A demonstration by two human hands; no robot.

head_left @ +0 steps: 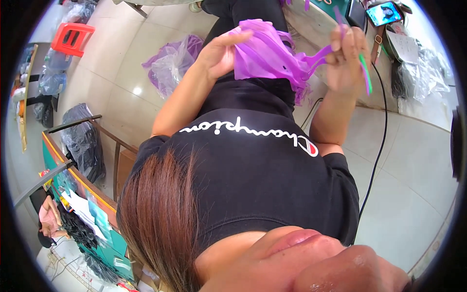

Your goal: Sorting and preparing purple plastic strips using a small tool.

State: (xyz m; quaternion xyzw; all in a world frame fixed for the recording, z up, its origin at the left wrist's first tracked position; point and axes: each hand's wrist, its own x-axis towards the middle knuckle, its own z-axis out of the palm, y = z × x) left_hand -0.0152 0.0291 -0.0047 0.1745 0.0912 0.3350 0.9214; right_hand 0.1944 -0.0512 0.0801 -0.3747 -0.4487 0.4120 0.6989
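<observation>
A sheer purple piece of fabric (270, 56) with narrow straps is spread above my lap. My left hand (221, 53) grips its left end, thumb on top and the other fingers partly hidden behind the cloth. A purple strap (318, 57) runs from the fabric's right side to my right hand (346, 56), whose fingers are closed on it. That hand is somewhat blurred. Below its fingers a slim green and purple strip or tool (365, 75) sticks out; its kind is unclear. Loose purple threads (302, 92) hang under the cloth.
A clear plastic bag with purple cloth (172, 63) lies on the tiled floor. At the upper left stands a red plastic stool (73, 39). A lit phone (384, 13) and plastic bags (423, 70) are at the upper right, near a black cable (385, 121). Another person (48, 219) sits beyond a green-sided table (114, 253).
</observation>
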